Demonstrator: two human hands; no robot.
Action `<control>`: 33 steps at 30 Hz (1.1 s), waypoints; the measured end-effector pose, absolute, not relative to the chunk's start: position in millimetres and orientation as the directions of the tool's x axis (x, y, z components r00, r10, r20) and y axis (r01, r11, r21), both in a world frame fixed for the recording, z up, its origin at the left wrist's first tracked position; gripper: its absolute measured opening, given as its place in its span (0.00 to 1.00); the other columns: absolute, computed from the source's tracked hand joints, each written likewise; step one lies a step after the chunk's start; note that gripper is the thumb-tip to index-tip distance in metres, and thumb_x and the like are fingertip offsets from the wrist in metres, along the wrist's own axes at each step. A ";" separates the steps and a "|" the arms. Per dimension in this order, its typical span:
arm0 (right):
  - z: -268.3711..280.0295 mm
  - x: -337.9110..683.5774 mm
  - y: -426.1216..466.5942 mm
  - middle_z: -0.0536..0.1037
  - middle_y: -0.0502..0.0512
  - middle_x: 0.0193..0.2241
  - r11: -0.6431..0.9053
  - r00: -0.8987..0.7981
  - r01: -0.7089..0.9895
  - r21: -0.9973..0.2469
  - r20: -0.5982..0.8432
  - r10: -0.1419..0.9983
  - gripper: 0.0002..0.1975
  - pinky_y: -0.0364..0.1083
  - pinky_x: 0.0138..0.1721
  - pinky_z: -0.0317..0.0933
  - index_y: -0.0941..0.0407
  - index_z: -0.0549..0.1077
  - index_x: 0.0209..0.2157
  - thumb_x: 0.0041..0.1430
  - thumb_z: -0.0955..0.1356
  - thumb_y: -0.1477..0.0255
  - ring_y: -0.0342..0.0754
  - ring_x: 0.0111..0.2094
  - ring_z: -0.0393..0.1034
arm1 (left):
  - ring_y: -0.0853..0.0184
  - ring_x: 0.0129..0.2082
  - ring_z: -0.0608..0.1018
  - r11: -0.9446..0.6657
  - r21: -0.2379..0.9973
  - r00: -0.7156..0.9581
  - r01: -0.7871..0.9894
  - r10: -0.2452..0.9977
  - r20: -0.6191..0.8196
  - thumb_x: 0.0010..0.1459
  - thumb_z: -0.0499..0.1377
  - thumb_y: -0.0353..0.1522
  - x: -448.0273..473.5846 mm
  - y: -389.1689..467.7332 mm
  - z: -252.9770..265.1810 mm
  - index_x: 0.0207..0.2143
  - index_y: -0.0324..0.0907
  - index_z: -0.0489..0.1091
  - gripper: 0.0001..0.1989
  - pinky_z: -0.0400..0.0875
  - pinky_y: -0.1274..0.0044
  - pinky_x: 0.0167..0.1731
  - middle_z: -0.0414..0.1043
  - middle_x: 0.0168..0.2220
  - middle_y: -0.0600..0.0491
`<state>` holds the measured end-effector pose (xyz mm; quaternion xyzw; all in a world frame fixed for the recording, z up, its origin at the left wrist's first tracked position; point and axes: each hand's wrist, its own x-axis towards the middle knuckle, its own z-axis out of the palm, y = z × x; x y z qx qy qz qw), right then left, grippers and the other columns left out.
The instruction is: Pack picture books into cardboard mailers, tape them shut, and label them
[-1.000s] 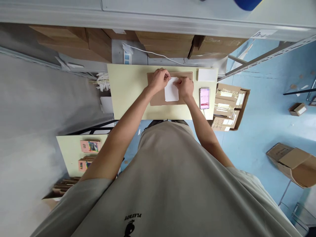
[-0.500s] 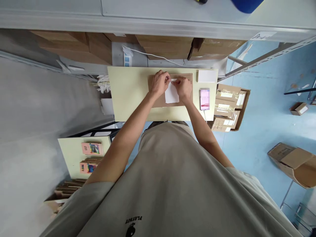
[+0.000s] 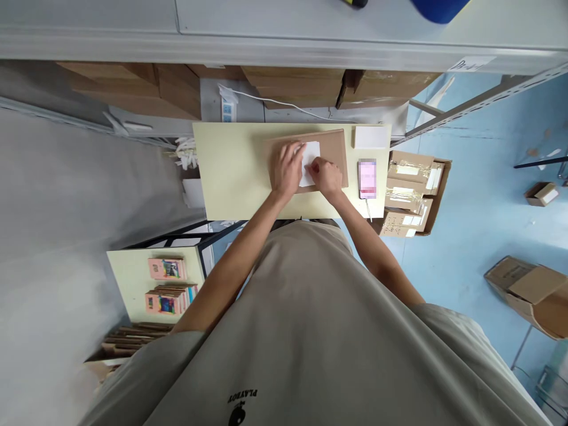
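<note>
A flat brown cardboard package lies slightly turned on the pale yellow table. On its face is a white paper sheet, which looks like a label. My left hand rests over the package's left part and the sheet's left edge, its fingers stretched out. Curled fingers of my right hand are on the sheet's lower right part; whatever they may hold is hidden. Both hands cover parts of the sheet.
To the right on the table are a stack of white sheets and a phone with a cable. A box of cartons stands beyond the right edge. Behind are a power strip and large cardboard boxes under a grey shelf.
Both hands have come down from the sheet's top edge. My left hand has opened out flatter, while my right has curled onto the sheet. The package has turned slightly.
</note>
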<state>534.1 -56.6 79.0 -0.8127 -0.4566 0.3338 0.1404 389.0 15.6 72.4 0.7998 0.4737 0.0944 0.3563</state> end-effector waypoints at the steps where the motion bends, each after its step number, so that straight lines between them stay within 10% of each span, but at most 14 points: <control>1: 77.7 536.5 -51.4 0.91 0.64 0.46 -0.554 0.379 0.646 -0.525 -0.409 0.830 0.14 0.60 0.57 0.76 0.52 0.84 0.54 0.85 0.67 0.61 0.64 0.49 0.86 | 0.53 0.88 0.61 -0.317 0.640 0.553 0.700 0.807 -0.206 0.81 0.50 0.36 384.7 1.4 71.6 0.82 0.50 0.68 0.32 0.54 0.54 0.87 0.64 0.85 0.45; 8: 66.6 542.6 -26.3 0.87 0.72 0.56 -0.467 0.312 0.699 -0.542 -0.357 0.881 0.29 0.61 0.62 0.74 0.56 0.70 0.80 0.85 0.64 0.62 0.65 0.55 0.84 | 0.52 0.92 0.44 -0.332 0.563 0.565 0.757 0.765 -0.308 0.80 0.50 0.42 360.6 -49.5 69.5 0.89 0.42 0.51 0.41 0.33 0.51 0.91 0.45 0.90 0.47; 21: 78.9 554.5 -140.0 0.78 0.78 0.68 -0.164 -0.024 0.805 -0.570 -0.308 0.951 0.32 0.74 0.75 0.66 0.60 0.68 0.81 0.85 0.55 0.68 0.74 0.70 0.71 | 0.44 0.92 0.41 -0.337 0.591 0.602 0.733 0.726 -0.332 0.72 0.62 0.62 349.8 -40.6 87.0 0.88 0.51 0.57 0.51 0.33 0.48 0.90 0.44 0.91 0.47; 27: 53.8 599.8 -191.9 0.65 0.76 0.81 -0.378 0.343 0.589 -0.714 -0.203 0.917 0.36 0.73 0.78 0.65 0.56 0.63 0.82 0.85 0.60 0.51 0.69 0.82 0.61 | 0.42 0.91 0.32 0.086 0.567 0.162 0.819 0.913 -0.374 0.64 0.74 0.58 294.0 -67.5 60.3 0.91 0.49 0.41 0.67 0.35 0.42 0.88 0.39 0.91 0.39; 33: 29.9 581.7 -206.7 0.67 0.76 0.82 -0.444 0.285 0.397 -0.803 -0.351 0.892 0.42 0.69 0.84 0.58 0.59 0.62 0.83 0.81 0.64 0.48 0.64 0.85 0.59 | 0.47 0.91 0.49 0.223 0.576 0.139 0.786 0.845 -0.516 0.69 0.71 0.48 279.7 -88.5 41.4 0.86 0.50 0.60 0.49 0.50 0.51 0.88 0.54 0.88 0.41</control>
